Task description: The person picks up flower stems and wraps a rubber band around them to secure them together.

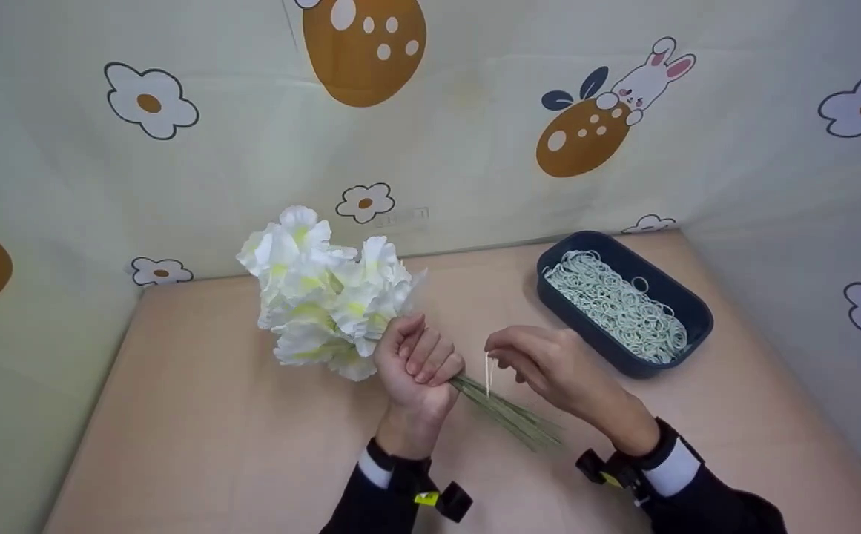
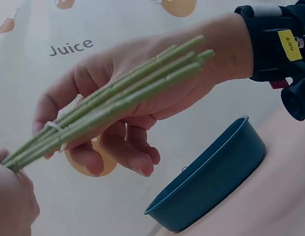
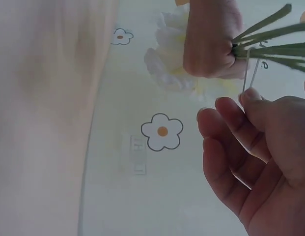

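Observation:
A bunch of white artificial flowers (image 1: 326, 297) with yellow-green centres lies tilted to the left in the head view. My left hand (image 1: 417, 371) grips its green stems (image 1: 508, 415) just below the blooms, and the stem ends fan out to the lower right. Between thumb and fingertips, my right hand (image 1: 560, 371) pinches a pale rubber band (image 1: 489, 374). That band is stretched, its far end looped about some of the stems, as the right wrist view shows. How many stems it encircles I cannot tell.
A dark blue tub (image 1: 549, 285) holding many pale rubber bands (image 1: 615, 304) stands at the back right of the pinkish table (image 1: 178, 415). Behind the table hangs a pale cloth (image 1: 474, 148) printed with flowers, a rabbit and orange shapes.

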The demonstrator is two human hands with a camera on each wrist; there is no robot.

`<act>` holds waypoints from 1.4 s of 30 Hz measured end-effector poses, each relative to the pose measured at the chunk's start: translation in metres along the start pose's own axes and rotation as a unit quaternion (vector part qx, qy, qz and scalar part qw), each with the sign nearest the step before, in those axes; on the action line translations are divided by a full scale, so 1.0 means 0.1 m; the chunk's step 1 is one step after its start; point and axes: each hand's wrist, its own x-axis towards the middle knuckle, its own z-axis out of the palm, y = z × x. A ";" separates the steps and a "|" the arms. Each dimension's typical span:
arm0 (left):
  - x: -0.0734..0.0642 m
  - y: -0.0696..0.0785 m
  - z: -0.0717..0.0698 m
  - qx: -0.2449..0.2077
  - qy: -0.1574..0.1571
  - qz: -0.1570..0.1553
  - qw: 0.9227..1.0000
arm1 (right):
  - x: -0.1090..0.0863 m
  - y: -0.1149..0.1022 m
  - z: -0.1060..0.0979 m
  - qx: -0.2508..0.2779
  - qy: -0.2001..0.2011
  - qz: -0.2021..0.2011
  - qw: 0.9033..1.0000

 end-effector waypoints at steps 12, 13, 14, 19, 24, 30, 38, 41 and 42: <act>-0.06 -0.06 0.09 -0.052 -0.169 -0.063 0.982 | 0.00 0.08 0.04 -0.081 0.063 0.027 0.994; -0.07 -0.05 0.11 -0.061 -0.173 -0.063 0.981 | 0.00 0.09 0.04 -0.086 0.067 0.034 0.993; -0.07 -0.05 0.12 -0.068 -0.177 -0.061 0.980 | -0.01 0.09 0.05 -0.090 0.070 0.040 0.993; -0.09 -0.03 0.18 -0.094 -0.182 -0.045 0.978 | -0.02 0.11 0.11 -0.101 0.060 0.052 0.992; -0.11 0.01 0.21 -0.154 -0.196 -0.008 0.968 | -0.08 -0.01 0.38 -0.092 0.022 0.023 0.995; -0.09 0.16 0.22 -0.185 -0.203 0.053 0.960 | -0.22 -0.55 0.73 -0.107 -0.133 0.029 0.985; -0.07 0.32 0.21 -0.155 -0.191 0.113 0.963 | -0.25 -0.83 0.71 -0.050 -0.117 0.023 0.992; -0.07 0.36 0.20 -0.145 -0.188 0.134 0.962 | -0.24 -0.89 0.67 -0.056 -0.111 0.010 0.992; -0.07 0.37 0.19 -0.141 -0.186 0.141 0.962 | -0.24 -0.90 0.66 -0.062 -0.106 0.006 0.992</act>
